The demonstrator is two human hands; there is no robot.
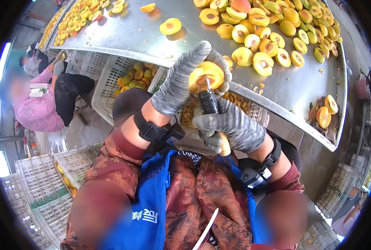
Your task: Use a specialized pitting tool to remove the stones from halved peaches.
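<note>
My left hand [180, 79], in a grey knit glove, holds a yellow peach half [215, 72] with its cut face turned up towards me. In my right hand [235, 123], gloved the same way, is a pitting tool with a black-wrapped handle [208, 101] and a pale butt end. The tool's thin metal tip sits at the brown pit hollow of the fruit. Both hands are above the front edge of a metal table [135, 31]. Beneath them, a crate holds pit pieces or scraps [235, 101], partly hidden by my hands.
A large heap of peach halves [263, 34] covers the table's right part; a few halves [323, 117] lie in its near right corner. A white plastic crate [102, 89] with fruit stands under the table. Stacked crates [38, 181] are at lower left. Another person [40, 109] sits at left.
</note>
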